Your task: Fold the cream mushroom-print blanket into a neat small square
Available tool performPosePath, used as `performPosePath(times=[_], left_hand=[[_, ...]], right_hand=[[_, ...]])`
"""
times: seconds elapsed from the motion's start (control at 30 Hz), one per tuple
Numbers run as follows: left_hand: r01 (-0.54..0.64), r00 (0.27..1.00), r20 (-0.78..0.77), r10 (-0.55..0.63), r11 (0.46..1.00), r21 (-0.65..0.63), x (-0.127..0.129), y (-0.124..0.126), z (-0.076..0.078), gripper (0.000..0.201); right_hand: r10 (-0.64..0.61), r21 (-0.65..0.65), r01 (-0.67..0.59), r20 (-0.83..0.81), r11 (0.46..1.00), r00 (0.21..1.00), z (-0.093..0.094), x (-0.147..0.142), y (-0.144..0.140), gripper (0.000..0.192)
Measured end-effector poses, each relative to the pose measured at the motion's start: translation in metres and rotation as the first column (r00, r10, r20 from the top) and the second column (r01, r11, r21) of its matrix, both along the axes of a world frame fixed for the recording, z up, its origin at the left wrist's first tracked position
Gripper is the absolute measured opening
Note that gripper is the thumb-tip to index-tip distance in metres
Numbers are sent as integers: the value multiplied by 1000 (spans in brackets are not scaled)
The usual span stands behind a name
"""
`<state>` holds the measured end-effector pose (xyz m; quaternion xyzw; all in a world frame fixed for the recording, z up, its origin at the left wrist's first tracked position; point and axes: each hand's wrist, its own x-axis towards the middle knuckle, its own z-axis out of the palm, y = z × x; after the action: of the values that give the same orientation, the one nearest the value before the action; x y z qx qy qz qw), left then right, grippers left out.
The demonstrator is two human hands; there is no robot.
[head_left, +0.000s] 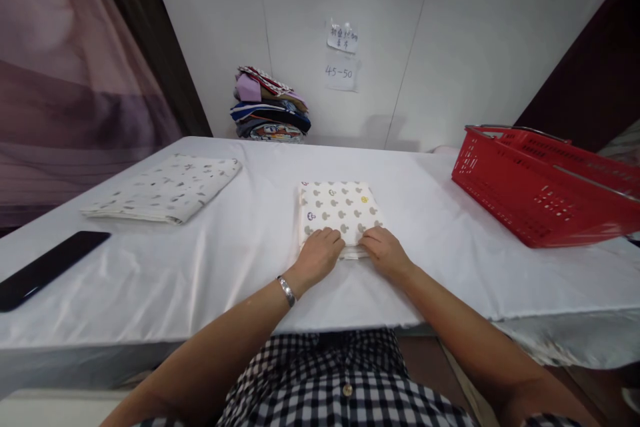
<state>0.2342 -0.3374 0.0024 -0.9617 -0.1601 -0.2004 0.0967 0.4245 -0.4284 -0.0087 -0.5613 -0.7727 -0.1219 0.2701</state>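
White cloth covers the long surface (240, 260) that runs across the whole view and butts against a pale wall. Next in size, a red plastic basket (540, 187) sits tilted at the far right, its wire handle lying along the rim. At the left lies a flat folded cloth with grey specks (165, 188), well apart from the middle, and nearer the left edge a dark flat slab, possibly a phone (47, 267), though the view there is too stretched to be sure. Against the wall stands a stack of folded coloured clothes (270, 107), and above it to the right two paper notes (342, 57) are stuck up, the lower reading 45-50. In the centre, close to the near edge, lies a small folded cloth printed with grey mushroom shapes (340, 208). The left hand (320, 255), a metal bracelet (287, 291) at its wrist, and the right hand (384, 250) both rest palm-down on its near edge, fingers curled loosely over the fabric, pressing rather than gripping it; the two hands are just beside each other.
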Motion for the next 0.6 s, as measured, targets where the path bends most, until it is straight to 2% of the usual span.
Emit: performPosePath(times=[0.1, 0.27, 0.37, 0.47, 0.6], left_hand=[[9, 1000, -24, -9, 1000, -17, 0, 0, 2, 17], [-4, 1000, 3, 4, 997, -75, -2, 1, 3, 18], [-21, 1000, 11, 22, 998, -66, -3, 1, 1, 22], [-20, 1000, 3, 20, 999, -36, -3, 1, -1, 21], [23, 1000, -3, -23, 999, -42, -4, -1, 0, 20]], right_hand=[[24, -54, -26, -24, 998, 999, 3, 2, 0, 22], [7, -73, -19, -168, 997, 986, 7, 3, 0, 21], [-23, -27, 20, -115, 999, 993, 5, 1, 1, 24], [-26, -36, 25, -49, 999, 998, 3, 0, 2, 24], [10, -64, -16, -80, 998, 997, 3, 2, 3, 21]])
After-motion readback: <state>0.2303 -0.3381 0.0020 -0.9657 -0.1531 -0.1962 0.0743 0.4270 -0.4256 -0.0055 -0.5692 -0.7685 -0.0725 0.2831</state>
